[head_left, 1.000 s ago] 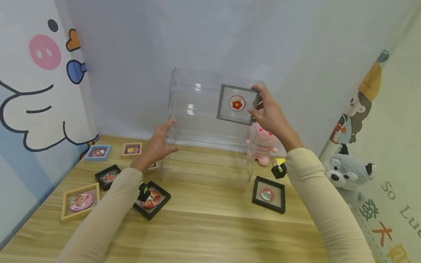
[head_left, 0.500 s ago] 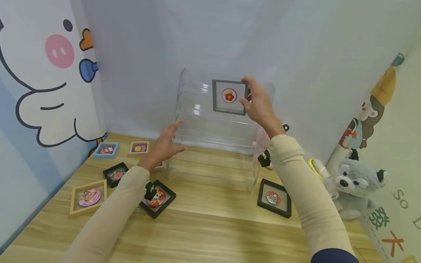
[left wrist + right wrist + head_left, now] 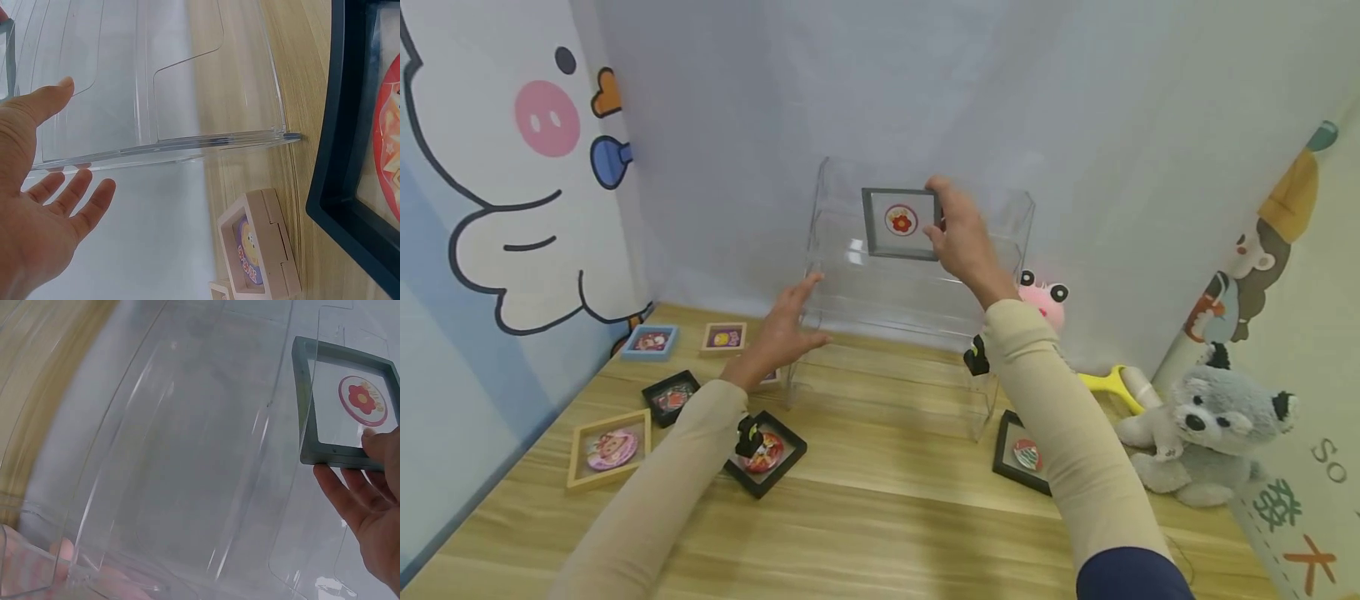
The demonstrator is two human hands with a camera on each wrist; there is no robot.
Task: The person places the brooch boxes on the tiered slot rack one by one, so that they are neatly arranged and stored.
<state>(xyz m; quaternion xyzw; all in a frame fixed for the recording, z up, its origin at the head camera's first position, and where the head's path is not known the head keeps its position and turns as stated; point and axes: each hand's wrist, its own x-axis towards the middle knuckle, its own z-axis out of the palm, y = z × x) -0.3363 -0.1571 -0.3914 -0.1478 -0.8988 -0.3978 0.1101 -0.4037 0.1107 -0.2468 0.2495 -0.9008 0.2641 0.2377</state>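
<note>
A clear stepped acrylic display rack [image 3: 895, 292] stands on the wooden table. My right hand [image 3: 966, 242] grips a grey square frame [image 3: 880, 240] by its right edge, thumb in front and fingers behind. Inside its transparent pane sits a round badge [image 3: 901, 220] with a red flower. The frame is upright at the rack's upper tiers; whether it touches a tier I cannot tell. My left hand [image 3: 778, 333] is at the rack's left side, fingers extended and thumb spread. In the left wrist view, the fingers [image 3: 81, 194] lie outside the side panel and the thumb is on its inner side.
Several framed badges lie on the left, including a black frame [image 3: 790, 442], a wooden one [image 3: 576, 454] and a blue one [image 3: 650, 343]. Another black frame [image 3: 1009, 467] lies right, partly behind my forearm. A pink toy [image 3: 1043, 304] and a grey plush [image 3: 1210, 417] stand at the right.
My right hand has carried the grey frame leftward across the rack's upper part. The left hand has stayed by the rack's left side. The head view has shifted slightly.
</note>
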